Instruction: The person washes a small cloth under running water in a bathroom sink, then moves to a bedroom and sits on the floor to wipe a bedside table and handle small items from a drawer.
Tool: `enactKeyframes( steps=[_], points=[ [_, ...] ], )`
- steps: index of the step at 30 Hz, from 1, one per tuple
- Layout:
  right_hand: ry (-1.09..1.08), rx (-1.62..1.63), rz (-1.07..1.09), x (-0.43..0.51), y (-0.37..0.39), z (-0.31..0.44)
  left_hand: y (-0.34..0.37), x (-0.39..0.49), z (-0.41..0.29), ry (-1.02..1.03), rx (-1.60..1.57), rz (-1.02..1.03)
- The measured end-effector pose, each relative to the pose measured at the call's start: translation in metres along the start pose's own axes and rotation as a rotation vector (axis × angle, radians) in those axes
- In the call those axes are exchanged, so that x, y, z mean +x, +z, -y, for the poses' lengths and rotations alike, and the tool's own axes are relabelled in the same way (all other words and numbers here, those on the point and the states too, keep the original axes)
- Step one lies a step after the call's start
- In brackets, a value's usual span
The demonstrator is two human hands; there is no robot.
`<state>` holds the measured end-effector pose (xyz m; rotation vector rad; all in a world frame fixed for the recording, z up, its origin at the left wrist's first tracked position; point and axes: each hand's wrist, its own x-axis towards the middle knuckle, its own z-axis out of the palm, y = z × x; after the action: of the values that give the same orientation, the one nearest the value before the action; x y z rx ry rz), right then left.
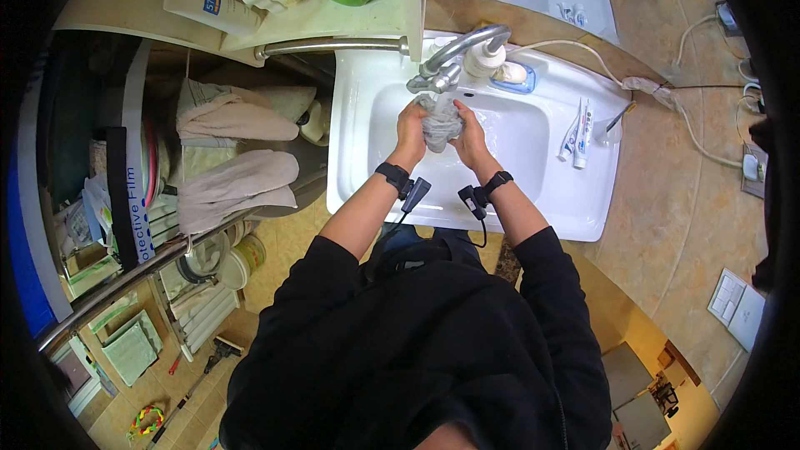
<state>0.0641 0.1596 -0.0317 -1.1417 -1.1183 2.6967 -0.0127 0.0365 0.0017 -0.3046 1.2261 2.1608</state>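
Note:
A bunched grey cloth (441,122) is between my two hands, right below the spout of the chrome faucet (465,53). My left hand (411,131) grips its left side, and my right hand (469,132) grips its right side with the thumb near the top. Both hands are over the basin of the white sink (525,200), where the surface looks wet. Whether water runs from the spout onto the cloth is hard to tell. Each wrist wears a black strap with a small cabled device.
Behind the basin stand a white pump bottle (484,59) and a blue soap dish (524,80) with soap. Toothpaste tubes (584,134) and a cup (607,131) with a toothbrush are on the right rim. Towels (237,184) hang at left, below a shelf (325,22).

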Motion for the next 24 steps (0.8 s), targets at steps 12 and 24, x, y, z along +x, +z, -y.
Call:
enactKeyframes(
  steps=[12,24],
  points=[
    [0.127,0.037,0.071,0.007,0.025,-0.008,-0.023,-0.006,-0.015,-0.043,-0.162,-0.089],
    [-0.318,-0.158,-0.223,0.014,0.027,-0.007,-0.037,-0.004,-0.005,-0.232,0.328,-0.260]
  ],
)
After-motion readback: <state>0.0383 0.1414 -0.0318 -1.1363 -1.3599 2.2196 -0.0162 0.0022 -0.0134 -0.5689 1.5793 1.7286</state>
